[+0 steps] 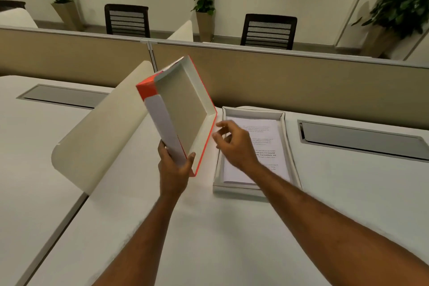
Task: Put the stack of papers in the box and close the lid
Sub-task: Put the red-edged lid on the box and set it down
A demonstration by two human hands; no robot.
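Note:
A shallow white box (291,146) lies on the desk right of centre, and the stack of printed papers (267,137) rests inside it. The lid (183,109), white inside with orange edges, is raised and tilted above the desk to the left of the box, its hollow side facing me. My left hand (174,169) grips the lid's near bottom corner. My right hand (234,144) hovers over the left part of the box with fingers spread, close to the lid's right edge; I cannot tell if it touches the lid.
A curved cream divider (99,130) stands on the desk left of the lid. Grey cable hatches (62,95) (362,139) sit in the desktop on both sides. A beige partition (301,76) runs along the back, with chairs and potted plants behind it.

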